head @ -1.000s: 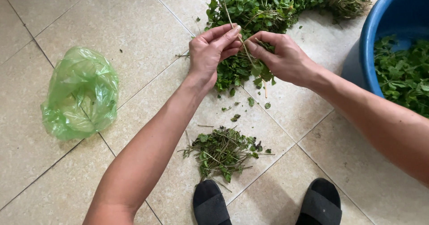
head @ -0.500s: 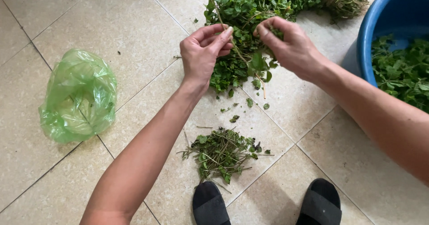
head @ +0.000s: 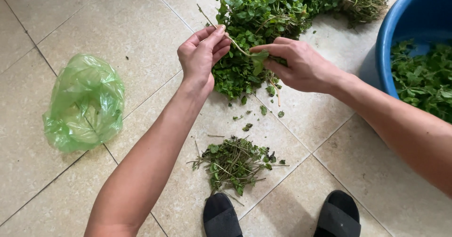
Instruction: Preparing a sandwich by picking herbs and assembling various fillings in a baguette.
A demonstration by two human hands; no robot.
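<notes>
The floor (head: 108, 16) was laid with large beige tiles set on a diagonal, their pale joints running under everything. The left hand (head: 200, 56) pinched a thin bare stem (head: 226, 32) between thumb and fingers, its grip closed on the stalk, which slanted up and away to the left. The right hand (head: 301, 65) held the other end, its grip closed on the leafy tip just above the big heap of green herbs (head: 278, 11) that lay on the tiles. Nearer the person, a small pile of stripped stalks and scraps (head: 233, 164) sat on the floor, just beyond two black sandals (head: 221, 216). A crumpled green plastic bag (head: 84, 103) lay well to the left. At the right edge stood a blue basin (head: 388, 44) holding more leaves.
</notes>
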